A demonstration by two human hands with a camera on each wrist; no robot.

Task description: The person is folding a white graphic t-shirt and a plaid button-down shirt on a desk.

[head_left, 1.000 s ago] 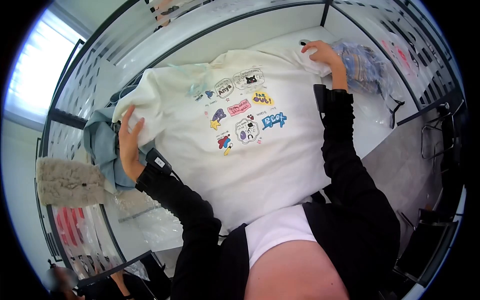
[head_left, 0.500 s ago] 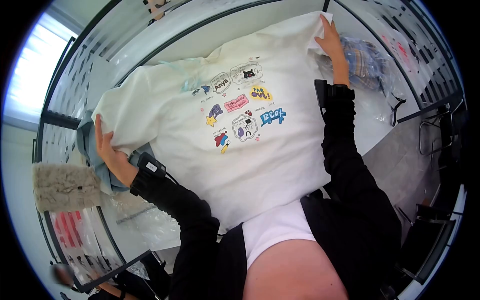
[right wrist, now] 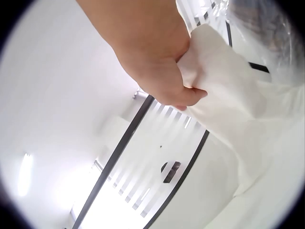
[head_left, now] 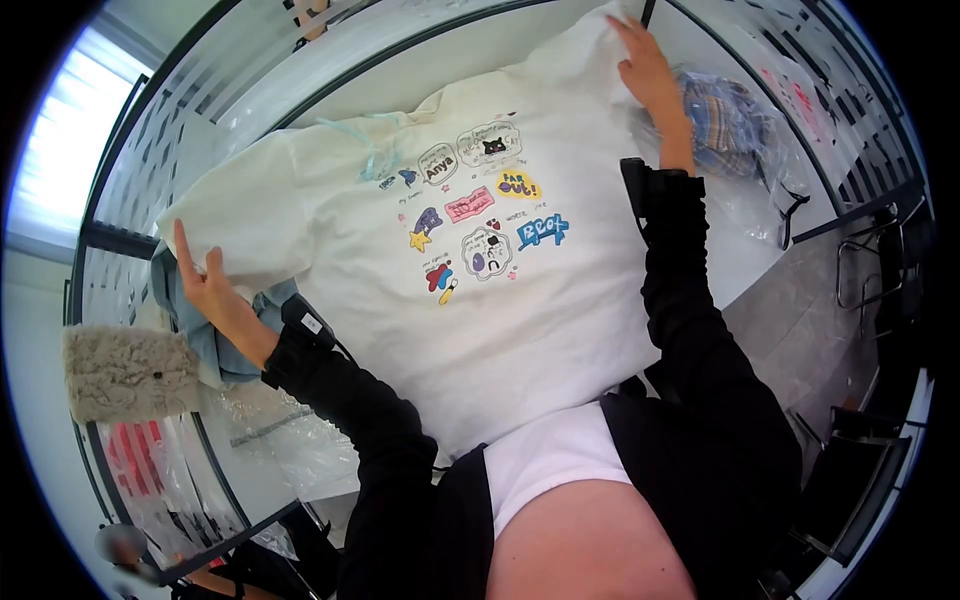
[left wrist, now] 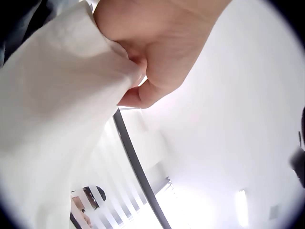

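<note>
A white sweatshirt [head_left: 400, 340] with colourful cartoon prints is spread wide between both hands in the head view. My left hand [head_left: 212, 290] pinches the end of its left sleeve; the left wrist view shows the hand [left wrist: 157, 52] with the cloth [left wrist: 57, 105] gathered between thumb and fingers. Up at the right, my right hand [head_left: 650, 75] grips the other sleeve end. The right wrist view has that hand [right wrist: 147, 57] holding bunched white cloth [right wrist: 224, 90]. A pale blue transparent strip [head_left: 375, 150] lies at the neckline.
A plaid item in clear plastic [head_left: 725, 125] lies at the right. Blue-grey cloth [head_left: 205, 335] and a beige furry piece [head_left: 130, 373] are at the left, above clear plastic packaging [head_left: 300, 440]. Dark-framed partitions surround the table. Part of another person [head_left: 215, 580] shows at bottom left.
Both hands have moved apart, the left outward to the left and the right upward, drawing the sleeves out. The sweatshirt's sleeves have spread wider, and its prints have shifted slightly left.
</note>
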